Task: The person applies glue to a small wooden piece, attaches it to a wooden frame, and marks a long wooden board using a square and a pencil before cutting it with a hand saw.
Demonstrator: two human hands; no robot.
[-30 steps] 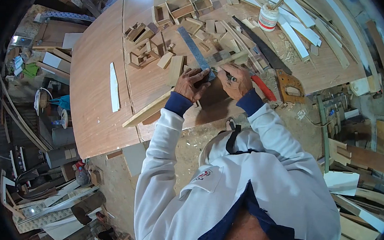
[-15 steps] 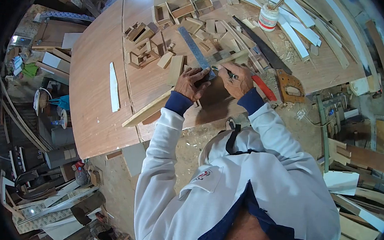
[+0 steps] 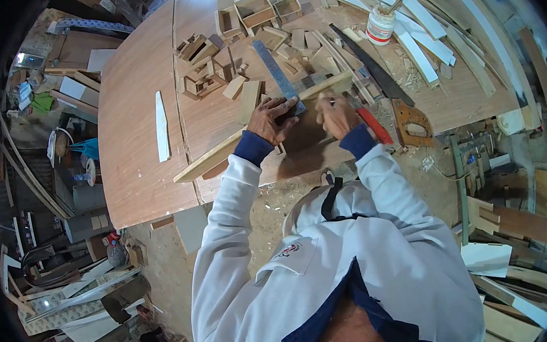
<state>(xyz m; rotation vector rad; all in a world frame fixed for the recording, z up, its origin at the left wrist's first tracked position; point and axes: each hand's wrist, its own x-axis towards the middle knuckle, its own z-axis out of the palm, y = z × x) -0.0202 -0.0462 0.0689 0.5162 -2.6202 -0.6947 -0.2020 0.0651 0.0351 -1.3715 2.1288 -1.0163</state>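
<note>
While the left hand held the near end of the metal ruler on the long wood strip, the right hand was curled up just to the right. I could not tell what it held. The ruler stuck out far and left past the left hand's fingers. Farther right lay the saw.
</note>
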